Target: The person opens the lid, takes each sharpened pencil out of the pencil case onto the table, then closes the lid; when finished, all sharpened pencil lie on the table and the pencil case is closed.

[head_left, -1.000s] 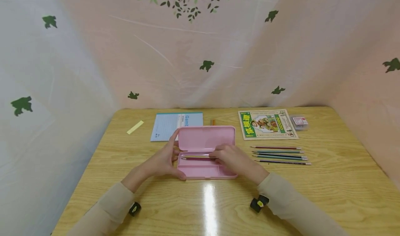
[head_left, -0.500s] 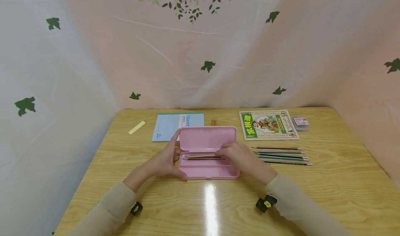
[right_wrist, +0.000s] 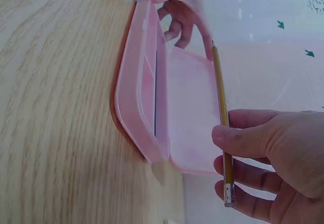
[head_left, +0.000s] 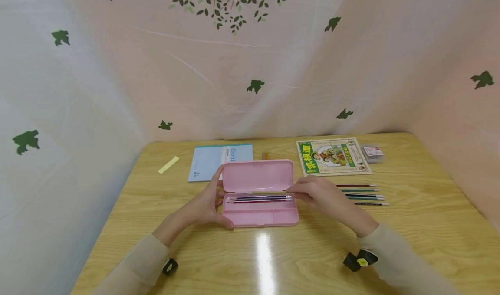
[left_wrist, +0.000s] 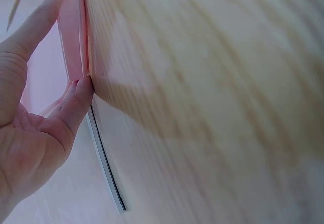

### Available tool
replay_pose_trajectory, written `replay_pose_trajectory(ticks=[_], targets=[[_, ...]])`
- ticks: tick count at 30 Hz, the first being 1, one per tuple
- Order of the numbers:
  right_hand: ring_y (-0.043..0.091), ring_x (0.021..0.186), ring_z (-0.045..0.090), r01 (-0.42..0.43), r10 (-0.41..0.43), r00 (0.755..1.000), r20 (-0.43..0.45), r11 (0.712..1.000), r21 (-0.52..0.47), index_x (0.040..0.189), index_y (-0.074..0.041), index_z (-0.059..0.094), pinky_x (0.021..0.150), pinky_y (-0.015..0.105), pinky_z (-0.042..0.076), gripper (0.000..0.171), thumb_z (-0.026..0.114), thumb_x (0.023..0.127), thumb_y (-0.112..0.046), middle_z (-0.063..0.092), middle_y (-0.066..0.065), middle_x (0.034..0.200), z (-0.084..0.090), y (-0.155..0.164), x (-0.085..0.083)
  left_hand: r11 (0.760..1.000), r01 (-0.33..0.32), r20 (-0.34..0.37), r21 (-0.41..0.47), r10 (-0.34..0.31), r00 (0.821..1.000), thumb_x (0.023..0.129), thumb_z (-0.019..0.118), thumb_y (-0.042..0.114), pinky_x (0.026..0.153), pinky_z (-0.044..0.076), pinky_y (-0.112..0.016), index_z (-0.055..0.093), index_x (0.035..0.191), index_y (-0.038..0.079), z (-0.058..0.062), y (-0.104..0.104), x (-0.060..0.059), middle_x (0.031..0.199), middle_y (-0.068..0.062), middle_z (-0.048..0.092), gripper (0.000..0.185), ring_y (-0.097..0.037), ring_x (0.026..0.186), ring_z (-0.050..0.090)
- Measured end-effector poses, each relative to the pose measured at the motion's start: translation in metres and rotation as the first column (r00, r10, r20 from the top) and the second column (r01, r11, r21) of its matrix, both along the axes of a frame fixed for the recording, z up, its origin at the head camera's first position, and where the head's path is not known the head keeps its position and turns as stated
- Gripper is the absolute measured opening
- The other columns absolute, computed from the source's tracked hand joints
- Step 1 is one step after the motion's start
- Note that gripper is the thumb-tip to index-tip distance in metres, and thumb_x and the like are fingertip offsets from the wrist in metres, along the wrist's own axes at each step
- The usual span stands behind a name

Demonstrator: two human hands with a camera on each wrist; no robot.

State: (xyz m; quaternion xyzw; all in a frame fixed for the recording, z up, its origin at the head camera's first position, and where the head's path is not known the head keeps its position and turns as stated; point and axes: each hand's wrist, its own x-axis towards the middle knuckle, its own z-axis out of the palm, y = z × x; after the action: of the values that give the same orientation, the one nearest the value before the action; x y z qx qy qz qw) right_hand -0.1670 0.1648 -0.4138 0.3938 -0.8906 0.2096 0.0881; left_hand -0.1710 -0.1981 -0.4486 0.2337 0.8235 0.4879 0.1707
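A pink pencil case (head_left: 246, 218) lies on the table with its lid (head_left: 258, 176) raised. My left hand (head_left: 199, 206) holds its left end, thumb at the front corner and fingers by the lid. Several dark and red pencils (head_left: 259, 199) rest in the rear compartment. Between thumb and fingers, my right hand (head_left: 326, 199) pinches a yellow pencil (right_wrist: 221, 95) near its eraser end, point toward the left hand. In the head view this pencil overlaps the hinge line. The left wrist view shows the left hand (left_wrist: 38, 148) against the case's side (left_wrist: 73, 32).
Right of the case lies a row of several pencils (head_left: 363, 195), partly behind the right hand. Farther back are a blue notebook (head_left: 207, 160), an illustrated booklet (head_left: 333, 156) and a small clear box (head_left: 373, 155). A pale yellow strip (head_left: 169, 165) lies at the left.
My right hand has drawn back to the right from inside the case, bringing the yellow pencil up out of it. The left hand keeps its hold on the case.
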Motion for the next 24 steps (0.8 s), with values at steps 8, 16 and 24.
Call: replay_pose_trajectory(ticks=[8, 16, 24], targets=[[0.004, 0.079, 0.063, 0.006, -0.006, 1.000, -0.003, 0.998, -0.060, 0.104, -0.012, 0.080, 0.064, 0.025, 0.055, 0.026, 0.079, 0.084, 0.004, 0.073, -0.004, 0.095, 0.003, 0.036, 0.008, 0.999, 0.021, 0.001, 0.040, -0.022, 1.000, 0.059, 0.101, 0.018, 0.107, 0.048, -0.041, -0.017, 0.158, 0.041, -0.003, 0.003, -0.003, 0.143, -0.013, 0.041, 0.155, -0.024, 0.121, 0.059], [0.002, 0.080, 0.061, 0.046, -0.050, 0.997, -0.053, 0.996, -0.076, 0.103, -0.013, 0.079, 0.062, 0.024, 0.054, 0.032, 0.082, 0.078, 0.006, 0.070, -0.007, 0.097, 0.003, 0.071, 0.019, 0.999, 0.013, 0.020, 0.039, -0.014, 1.000, 0.061, 0.101, 0.017, 0.107, 0.047, -0.043, -0.017, 0.160, 0.033, -0.003, 0.003, -0.001, 0.144, -0.014, 0.040, 0.154, -0.026, 0.123, 0.058], [0.003, 0.083, 0.063, 0.047, -0.047, 0.999, -0.004, 0.996, -0.070, 0.104, -0.016, 0.078, 0.062, 0.021, 0.054, 0.036, 0.080, 0.079, 0.009, 0.070, -0.007, 0.099, -0.002, 0.107, 0.025, 0.999, 0.003, -0.001, 0.035, -0.003, 1.000, 0.060, 0.101, 0.016, 0.108, 0.046, -0.044, -0.017, 0.160, 0.030, -0.003, -0.001, 0.000, 0.144, -0.013, 0.040, 0.155, -0.025, 0.123, 0.057]])
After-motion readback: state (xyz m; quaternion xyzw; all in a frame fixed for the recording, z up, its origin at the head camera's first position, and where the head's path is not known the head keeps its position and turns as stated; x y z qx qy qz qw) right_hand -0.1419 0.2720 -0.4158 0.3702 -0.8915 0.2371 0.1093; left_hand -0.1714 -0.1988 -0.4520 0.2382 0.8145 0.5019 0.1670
